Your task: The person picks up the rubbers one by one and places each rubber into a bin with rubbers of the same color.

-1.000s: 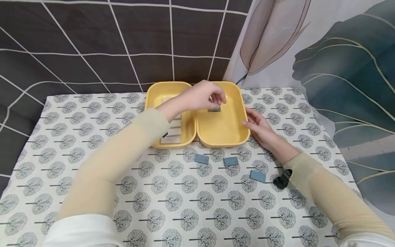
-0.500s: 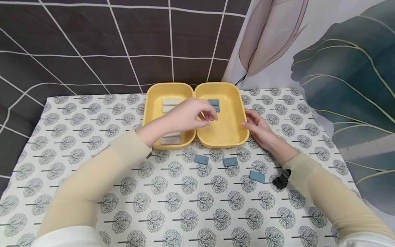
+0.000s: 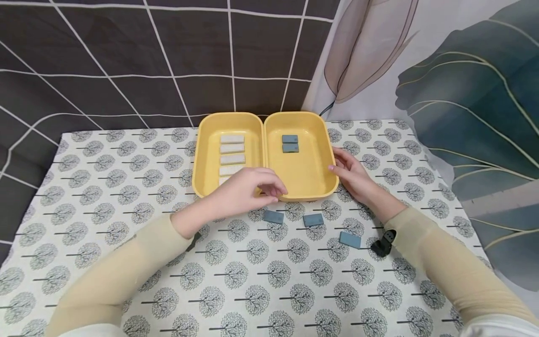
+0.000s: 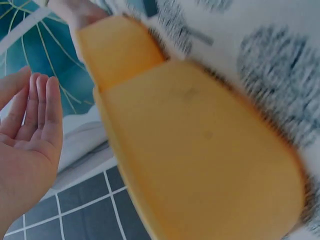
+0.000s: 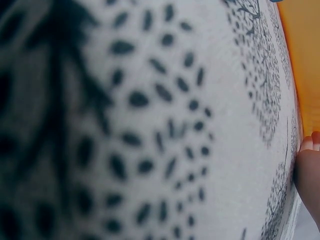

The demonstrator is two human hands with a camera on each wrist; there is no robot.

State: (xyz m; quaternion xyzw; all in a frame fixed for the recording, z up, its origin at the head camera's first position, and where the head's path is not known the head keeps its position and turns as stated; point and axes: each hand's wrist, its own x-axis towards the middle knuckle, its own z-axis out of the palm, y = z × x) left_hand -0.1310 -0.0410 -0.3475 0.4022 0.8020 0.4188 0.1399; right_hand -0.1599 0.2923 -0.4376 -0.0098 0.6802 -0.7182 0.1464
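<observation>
**Status: left hand (image 3: 244,191) relaxed, right hand (image 3: 358,180) holding right tray (image 3: 311,166)**

A dark gridded backdrop (image 3: 126,51) hangs behind the left part of the surface (image 3: 337,290), which has a white covering printed with grey trees. Toward the rear, the yellow left tray (image 3: 195,168) stands touching the matching right tray. The left tray contains white blocks (image 3: 232,159) in a single front-to-back column; five are visible, the nearest partly covered by the left hand.

The left hand is positioned over the near edge of the left tray, fingertips at the near left corner of the right tray. Its fingers are loosely bent, with nothing in the grasp. Contact with the rims cannot be determined.

The right tray contains two blue-grey blocks (image 3: 290,148), one behind the other, left of centre toward the rear. Three further blocks lie separately on the surface in front of the trays: a first loose block (image 3: 273,216), a second loose block (image 3: 313,220) and, nearest the person, a third loose block (image 3: 350,239).

The right hand holds the right tray at its right side, thumb on the rim, fingers against the outer wall. A black device (image 3: 382,243) is at the right wrist. A leaf-patterned curtain (image 3: 471,117) hangs at far right.
</observation>
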